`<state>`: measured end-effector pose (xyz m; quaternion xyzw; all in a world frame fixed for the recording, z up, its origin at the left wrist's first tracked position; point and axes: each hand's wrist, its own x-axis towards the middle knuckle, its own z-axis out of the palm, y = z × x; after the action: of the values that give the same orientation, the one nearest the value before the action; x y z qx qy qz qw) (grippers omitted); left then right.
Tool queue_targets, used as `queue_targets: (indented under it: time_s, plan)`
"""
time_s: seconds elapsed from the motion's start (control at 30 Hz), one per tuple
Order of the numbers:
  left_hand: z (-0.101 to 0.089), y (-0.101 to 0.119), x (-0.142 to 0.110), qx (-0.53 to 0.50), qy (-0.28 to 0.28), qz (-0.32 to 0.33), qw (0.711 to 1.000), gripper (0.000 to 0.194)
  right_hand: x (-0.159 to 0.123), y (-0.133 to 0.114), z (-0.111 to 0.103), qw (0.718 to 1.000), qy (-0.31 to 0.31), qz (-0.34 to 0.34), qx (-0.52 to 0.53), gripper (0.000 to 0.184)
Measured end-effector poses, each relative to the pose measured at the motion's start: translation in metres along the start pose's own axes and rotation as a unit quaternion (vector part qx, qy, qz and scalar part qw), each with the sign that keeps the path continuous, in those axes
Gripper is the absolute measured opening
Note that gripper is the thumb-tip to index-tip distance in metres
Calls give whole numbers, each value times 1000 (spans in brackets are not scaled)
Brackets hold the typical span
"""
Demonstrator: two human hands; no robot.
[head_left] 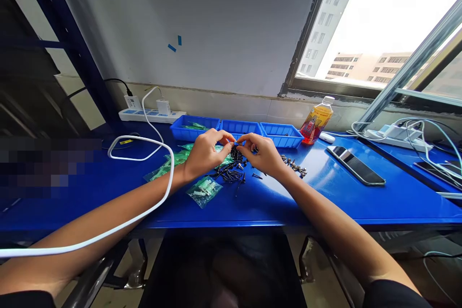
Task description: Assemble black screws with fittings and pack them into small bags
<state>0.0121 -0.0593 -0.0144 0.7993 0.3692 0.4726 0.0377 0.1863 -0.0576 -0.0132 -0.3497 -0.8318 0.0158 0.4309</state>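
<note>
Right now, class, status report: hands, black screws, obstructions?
Left hand, right hand: fingertips together, pinching small piece, identity unclear. Black screws: loose pile close by. White cable: crosses left forearm.

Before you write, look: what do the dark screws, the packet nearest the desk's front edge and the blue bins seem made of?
Dark screws: probably metal, with a black finish, from slim, headed shafts. Packet: apparently glossy clear plastic film; pale pieces show through. Blue bins: likely moulded plastic, semi-gloss, from even colour and ribbed walls.
</note>
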Motion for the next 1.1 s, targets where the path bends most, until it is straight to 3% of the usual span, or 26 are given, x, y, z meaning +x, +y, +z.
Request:
queue_targets:
  time_s: [0.3,0.73,1.1]
  plan:
    - [0,6,2,-65,-29,-58,996,18,-1,-2,-2,999,-11,-26,-26,4]
    - [1,9,2,-168,-50,-110,978,12,-1,-7,-3,998,-41,-8,-47,6]
    - [1,8,3,-128,-38,-110,985,14,-3,-6,7,997,-76,22,-9,12]
